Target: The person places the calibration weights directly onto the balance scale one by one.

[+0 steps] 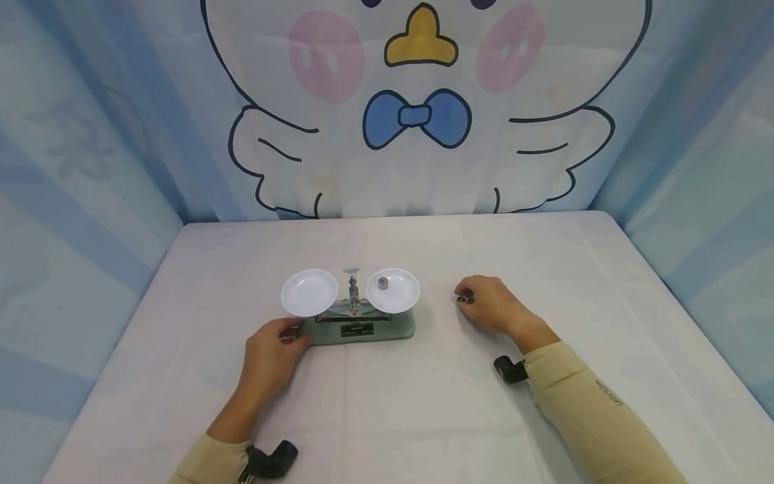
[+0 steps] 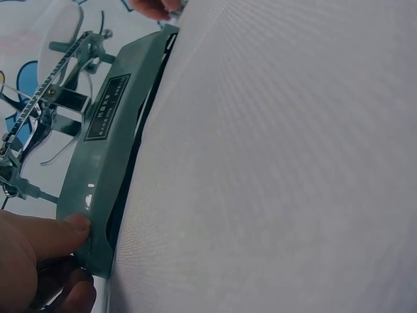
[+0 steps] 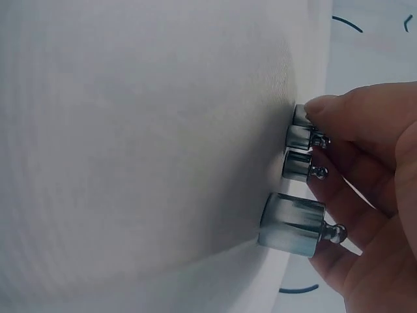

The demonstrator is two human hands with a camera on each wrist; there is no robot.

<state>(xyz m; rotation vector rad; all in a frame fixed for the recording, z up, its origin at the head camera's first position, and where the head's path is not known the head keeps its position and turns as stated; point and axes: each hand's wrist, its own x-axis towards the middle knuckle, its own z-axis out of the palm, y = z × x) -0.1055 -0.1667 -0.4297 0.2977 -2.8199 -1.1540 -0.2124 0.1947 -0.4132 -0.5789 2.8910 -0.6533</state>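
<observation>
A green balance scale (image 1: 363, 329) stands on the table with two white pans. My left hand (image 1: 275, 353) grips the left end of its base; in the left wrist view the thumb (image 2: 62, 236) lies on the base's front. The left pan (image 1: 309, 293) is bare, while the right pan (image 1: 393, 300) carries a small metal weight (image 1: 383, 283). To the right of the scale, my right hand (image 1: 490, 306) is at a row of knobbed metal weights. Its thumb and finger pinch the far small weight (image 3: 301, 115); two small ones and a larger weight (image 3: 292, 223) stand beside it.
A white cloth covers the table (image 1: 387, 417). Behind it hangs a curtain (image 1: 417, 175) with a cartoon figure, and blue-patterned curtains close off both sides. Each wrist bears a black camera mount (image 1: 272, 460).
</observation>
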